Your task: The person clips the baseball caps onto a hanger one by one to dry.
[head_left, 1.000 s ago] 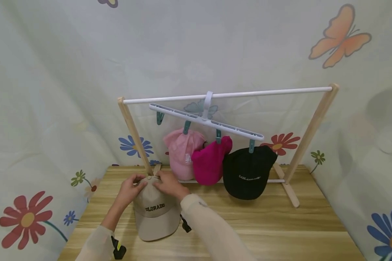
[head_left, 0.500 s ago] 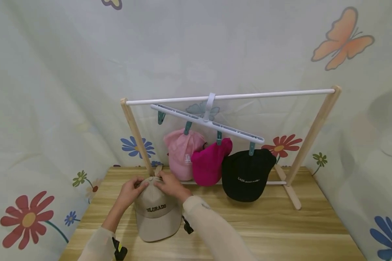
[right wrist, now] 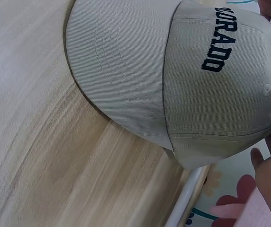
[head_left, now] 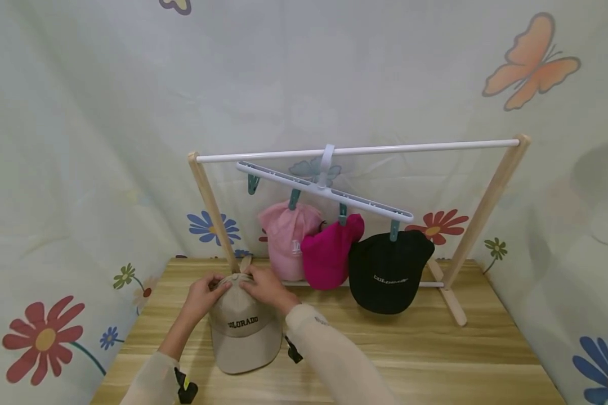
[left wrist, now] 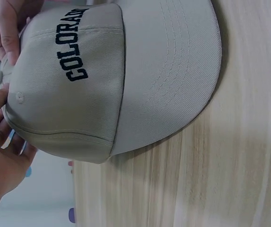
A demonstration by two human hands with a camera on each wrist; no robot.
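Note:
A beige baseball cap (head_left: pixel 245 353) with COLORADO lettering stands on the table at the left, its brim towards me. My left hand (head_left: pixel 201 298) pinches the left side of its crown near the top button. On the other side my right hand (head_left: pixel 267 287) pinches the crown, thumb in front. Both wrist views show the front of the cap (left wrist: pixel 168 61), with its brim (right wrist: pixel 121 71) close to the wood. The other fingers go behind the crown and are partly hidden. The cap's strap end (head_left: pixel 245 262) sticks up at the back.
A white hanger (head_left: pixel 324 191) hangs tilted from a wooden rack's white bar (head_left: pixel 410 149). Green clips hold a light pink cap (head_left: pixel 286 239), a magenta cap (head_left: pixel 324 261) and a black cap (head_left: pixel 385 297). The leftmost clip (head_left: pixel 253 184) holds nothing. A floral curtain stands behind.
The hands keep their hold on the beige cap, almost still. The hanger and its caps swing slightly. The head view has shifted a little.

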